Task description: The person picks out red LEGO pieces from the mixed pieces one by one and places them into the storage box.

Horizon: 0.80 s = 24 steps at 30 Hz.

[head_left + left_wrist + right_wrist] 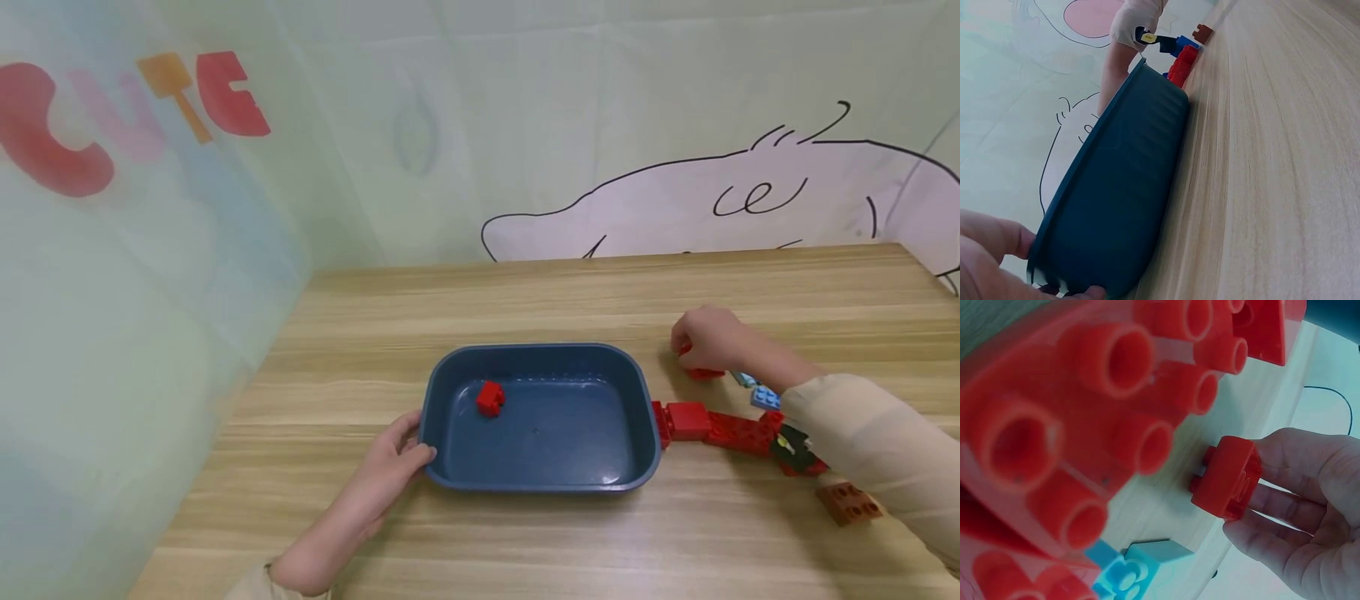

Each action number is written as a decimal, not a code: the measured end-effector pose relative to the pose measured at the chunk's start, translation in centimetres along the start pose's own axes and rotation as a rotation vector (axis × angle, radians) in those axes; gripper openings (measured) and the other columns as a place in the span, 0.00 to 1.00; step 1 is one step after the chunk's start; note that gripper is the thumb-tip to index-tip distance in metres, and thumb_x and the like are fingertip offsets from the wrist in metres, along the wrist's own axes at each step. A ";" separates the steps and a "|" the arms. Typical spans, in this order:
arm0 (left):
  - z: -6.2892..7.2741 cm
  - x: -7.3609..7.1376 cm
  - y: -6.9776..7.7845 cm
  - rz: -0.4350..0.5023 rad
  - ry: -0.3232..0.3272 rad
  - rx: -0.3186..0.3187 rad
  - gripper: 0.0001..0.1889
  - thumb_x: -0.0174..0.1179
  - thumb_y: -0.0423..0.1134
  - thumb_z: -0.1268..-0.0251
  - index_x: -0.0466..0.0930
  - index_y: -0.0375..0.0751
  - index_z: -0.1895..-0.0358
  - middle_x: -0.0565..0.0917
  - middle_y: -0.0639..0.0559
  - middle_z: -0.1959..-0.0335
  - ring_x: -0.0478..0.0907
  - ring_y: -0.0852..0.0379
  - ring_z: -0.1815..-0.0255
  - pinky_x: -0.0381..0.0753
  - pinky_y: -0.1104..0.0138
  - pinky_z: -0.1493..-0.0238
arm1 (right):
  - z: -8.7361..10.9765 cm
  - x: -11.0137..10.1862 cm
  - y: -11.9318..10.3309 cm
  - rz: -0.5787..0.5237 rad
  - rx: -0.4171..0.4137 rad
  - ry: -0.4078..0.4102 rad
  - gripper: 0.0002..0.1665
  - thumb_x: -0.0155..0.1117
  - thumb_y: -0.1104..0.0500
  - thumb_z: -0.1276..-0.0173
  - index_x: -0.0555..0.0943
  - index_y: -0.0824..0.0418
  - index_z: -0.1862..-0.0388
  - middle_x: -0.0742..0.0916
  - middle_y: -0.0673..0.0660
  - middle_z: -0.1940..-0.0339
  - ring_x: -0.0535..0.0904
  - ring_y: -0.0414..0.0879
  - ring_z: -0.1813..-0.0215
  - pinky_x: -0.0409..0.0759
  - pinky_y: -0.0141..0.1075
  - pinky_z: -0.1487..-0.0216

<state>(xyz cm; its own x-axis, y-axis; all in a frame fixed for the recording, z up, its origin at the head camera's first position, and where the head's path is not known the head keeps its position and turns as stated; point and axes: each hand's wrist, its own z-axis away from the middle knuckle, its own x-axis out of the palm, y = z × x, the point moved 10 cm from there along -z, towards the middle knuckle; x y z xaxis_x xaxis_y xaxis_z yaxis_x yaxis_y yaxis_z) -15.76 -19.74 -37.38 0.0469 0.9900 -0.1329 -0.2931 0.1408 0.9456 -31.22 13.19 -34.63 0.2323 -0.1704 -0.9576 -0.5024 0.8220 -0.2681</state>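
Presently, nearest the body, left hand point(390, 454) grips tray point(555, 450) at its left end, thumb at the rim, fingers against the outer wall. Light, level pressure there should stop it sliding; no lift needed. Inner block point(491, 399) sits in the tray, just beyond that thumb. Red row point(687, 421) runs from beside the tray's opposite end toward the right sleeve point(862, 450); brown block point(847, 504) lies on the body side of that sleeve. Blue block point(766, 397) is between right wrist and row. Farther out, right hand point(708, 337) pinches held block point(1225, 478) between thumb and fingers, studs facing away from the palm; table contact: cannot tell. Red piece point(707, 374) lies just under the right hand, body side. Judgement: pinch squarely on opposite faces, raise straight up before any sideways travel, and hold the wrist high enough that the sleeve drags nothing.
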 end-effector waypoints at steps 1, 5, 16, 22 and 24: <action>0.0 0.0 0.0 -0.002 -0.003 0.003 0.29 0.46 0.25 0.42 0.54 0.23 0.34 0.68 0.30 0.40 0.70 0.42 0.41 0.75 0.55 0.45 | 0.0 0.0 -0.1 -0.003 -0.002 -0.002 0.08 0.69 0.68 0.53 0.85 0.65 0.71 0.85 0.57 0.73 0.75 0.47 0.71 0.80 0.40 0.69; -0.1 0.0 0.1 -0.002 -0.006 0.006 0.30 0.46 0.25 0.42 0.54 0.22 0.34 0.67 0.29 0.40 0.69 0.42 0.41 0.75 0.54 0.45 | 0.0 -0.3 -0.4 -0.008 -0.012 0.000 0.08 0.70 0.69 0.53 0.85 0.66 0.70 0.85 0.57 0.73 0.76 0.47 0.71 0.81 0.40 0.68; 0.0 0.0 0.1 -0.007 0.004 0.001 0.29 0.46 0.25 0.42 0.55 0.23 0.34 0.68 0.30 0.40 0.70 0.43 0.42 0.76 0.56 0.47 | -0.2 -1.7 -1.6 0.019 -0.041 0.026 0.08 0.70 0.69 0.54 0.85 0.67 0.70 0.85 0.58 0.73 0.78 0.48 0.70 0.82 0.43 0.66; 0.0 -0.1 0.0 -0.016 0.009 0.004 0.29 0.46 0.26 0.41 0.55 0.24 0.34 0.68 0.30 0.40 0.71 0.43 0.43 0.76 0.56 0.47 | -0.3 -2.3 -2.0 0.036 -0.028 0.025 0.08 0.70 0.69 0.53 0.85 0.67 0.70 0.85 0.58 0.73 0.78 0.49 0.70 0.81 0.43 0.67; 0.0 -0.1 0.0 -0.019 0.008 0.004 0.29 0.46 0.26 0.41 0.55 0.24 0.34 0.68 0.30 0.39 0.70 0.43 0.43 0.76 0.56 0.47 | -0.3 -2.5 -2.1 0.041 -0.029 0.024 0.08 0.70 0.69 0.53 0.85 0.67 0.70 0.85 0.59 0.73 0.78 0.49 0.70 0.82 0.43 0.67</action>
<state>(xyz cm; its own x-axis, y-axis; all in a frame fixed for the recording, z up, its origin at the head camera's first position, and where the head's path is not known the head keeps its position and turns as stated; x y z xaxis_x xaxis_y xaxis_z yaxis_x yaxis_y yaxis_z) -15.82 -19.86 -37.37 0.0446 0.9872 -0.1529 -0.2888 0.1592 0.9440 -31.00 11.72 -31.72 0.1910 -0.1500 -0.9701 -0.5348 0.8128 -0.2310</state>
